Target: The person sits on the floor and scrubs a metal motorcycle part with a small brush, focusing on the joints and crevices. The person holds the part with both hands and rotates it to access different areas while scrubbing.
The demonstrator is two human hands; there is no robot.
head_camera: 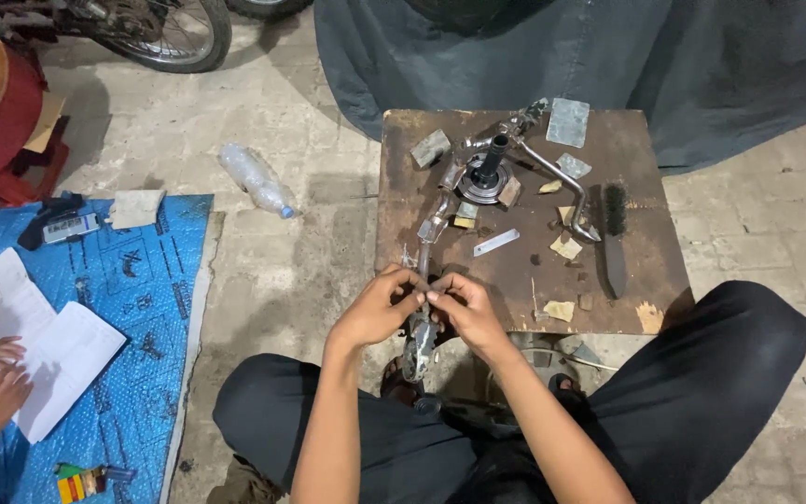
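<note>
Hands, left (373,308) and right (466,313), both pinch 1 long metal part (419,338) at the near edge of the low table (515,280), and it looks hard, heavy and oily, so the thin stem seems best to grab.

A small table (650,280) stands in front of the person. Both hands, left (377,308) and right (466,308), meet at its near edge on a metal part (419,341) that hangs down past the edge. A brush (615,238) lies by the right edge. A bent pipe (552,168) lies near the far edge. A bottle (256,179) lies on the floor to the left. Further left, a mat (156,308) holds an open book (39,345).
</note>
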